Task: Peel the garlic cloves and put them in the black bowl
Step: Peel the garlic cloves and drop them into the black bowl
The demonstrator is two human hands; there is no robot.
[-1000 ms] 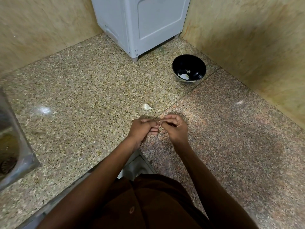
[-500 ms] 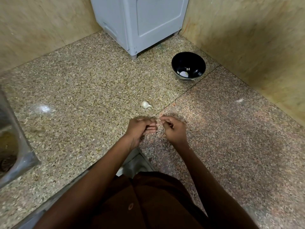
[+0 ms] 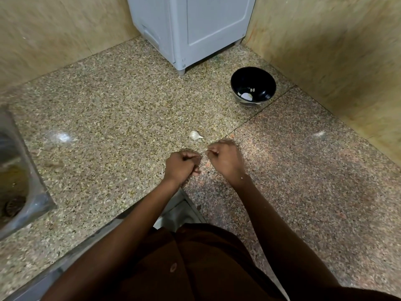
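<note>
My fingers were curled tight on both sides, nothing spread: the left hand [image 3: 181, 165] was balled into a fist, and whether the clove sat inside it I could not tell, since the knuckles hid it. The right hand [image 3: 225, 159] pinched what looked like a thin, pale sliver of skin [image 3: 204, 152] between thumb and fingertips, the strip reaching across the small gap toward the left fist; motion blur softened that spot, so I would not swear to more. The two hands were apart but close, just on the near side of the unpeeled garlic clove [image 3: 195, 135] lying on the granite counter [image 3: 108, 127]. I judged a clove to be a light, firm little thing under a dry papery jacket, the paper brittle and apt to tear into shreds, the bared flesh slick and a bit sticky; the best hold seemed across its plump belly, with the other hand's nails working at the pointed tip where the skin lifts. Well beyond that loose clove, further from me and to its right, stood the black bowl [image 3: 236, 82], with a few pale pieces already at its bottom. Behind the clove was a grey cabinet [image 3: 195, 29], and far to its left a steel sink [image 3: 21, 181].
</note>
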